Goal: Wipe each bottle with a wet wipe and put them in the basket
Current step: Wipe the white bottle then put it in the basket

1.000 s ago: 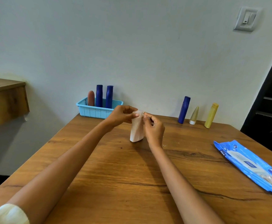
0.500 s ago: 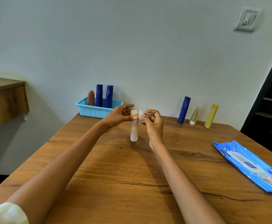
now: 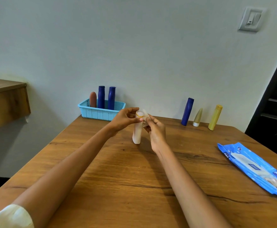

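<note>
Left hand point(image 3: 123, 119) fingers pinch a pale bottle point(image 3: 137, 132) upright mid-table point(image 3: 134, 178); right hand point(image 3: 156, 130) fingers clamp a wet wipe point(image 3: 145, 116) against its top.

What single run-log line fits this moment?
step: wiping | left hand: holds pale bottle | right hand: holds wipe | basket: three bottles

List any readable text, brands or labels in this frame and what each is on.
"mee": left end of the blue wipes pack, sideways; likely a cut-off part of a brand name.
Rest of the pack's print, including its dark blue label: too small and blurred to read.
Bottles in the basket, the three bottles by the wall and the one being held: no readable text.
Wall switch: no text.
</note>
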